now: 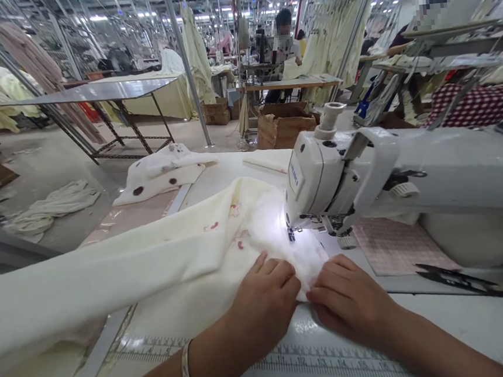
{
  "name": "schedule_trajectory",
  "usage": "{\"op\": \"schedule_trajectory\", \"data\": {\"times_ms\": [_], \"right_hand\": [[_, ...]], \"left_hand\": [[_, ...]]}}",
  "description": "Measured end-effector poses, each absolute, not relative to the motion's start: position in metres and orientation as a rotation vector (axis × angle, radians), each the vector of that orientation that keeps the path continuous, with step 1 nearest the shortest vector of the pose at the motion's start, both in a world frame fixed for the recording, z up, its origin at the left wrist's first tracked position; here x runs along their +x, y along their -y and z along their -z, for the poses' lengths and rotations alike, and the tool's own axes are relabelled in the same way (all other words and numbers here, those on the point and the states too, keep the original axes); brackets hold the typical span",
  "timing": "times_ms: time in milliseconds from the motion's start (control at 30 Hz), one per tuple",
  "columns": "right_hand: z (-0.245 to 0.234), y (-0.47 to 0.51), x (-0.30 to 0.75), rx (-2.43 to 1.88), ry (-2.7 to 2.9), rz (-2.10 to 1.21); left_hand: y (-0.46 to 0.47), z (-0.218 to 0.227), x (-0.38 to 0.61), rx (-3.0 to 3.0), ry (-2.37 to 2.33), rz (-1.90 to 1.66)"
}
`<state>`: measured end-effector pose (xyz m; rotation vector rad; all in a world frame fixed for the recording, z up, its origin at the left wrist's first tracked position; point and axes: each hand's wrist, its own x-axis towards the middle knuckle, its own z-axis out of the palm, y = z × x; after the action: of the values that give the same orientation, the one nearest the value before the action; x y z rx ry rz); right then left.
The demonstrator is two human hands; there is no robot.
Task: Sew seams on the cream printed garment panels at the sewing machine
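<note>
Left hand (261, 299) and right hand (349, 300) spread flat, pressing cream printed fabric (247, 241) just before needle (290, 233) of sewing machine (322, 188). Likely risks: uneven pressure bunching folds, puckered seam; fingers straying toward needle.

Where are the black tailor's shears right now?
In the head view, the black tailor's shears lie on the white sewing table, beside the pink checked mat and right of the right hand.

Black tailor's shears (457, 280), pink checked mat (397, 246), spotted white cloth (157, 173), open cardboard box (284, 127), seated co-worker (285, 44)
</note>
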<state>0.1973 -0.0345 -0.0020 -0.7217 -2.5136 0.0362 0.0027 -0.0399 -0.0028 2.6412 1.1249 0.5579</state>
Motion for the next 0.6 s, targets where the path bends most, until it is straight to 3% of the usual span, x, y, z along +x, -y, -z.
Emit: {"op": "schedule_trajectory", "data": {"times_ms": [267,600], "right_hand": [[-0.002,0.04,0.198,-0.864,2.632,-0.204],[0.001,0.0,0.196,-1.064,2.582,-0.147]], "left_hand": [[0.047,-0.005,0.005,2.473,-1.259,-0.502],[-0.02,-0.004,-0.003,2.582,-1.2,-0.404]]}}
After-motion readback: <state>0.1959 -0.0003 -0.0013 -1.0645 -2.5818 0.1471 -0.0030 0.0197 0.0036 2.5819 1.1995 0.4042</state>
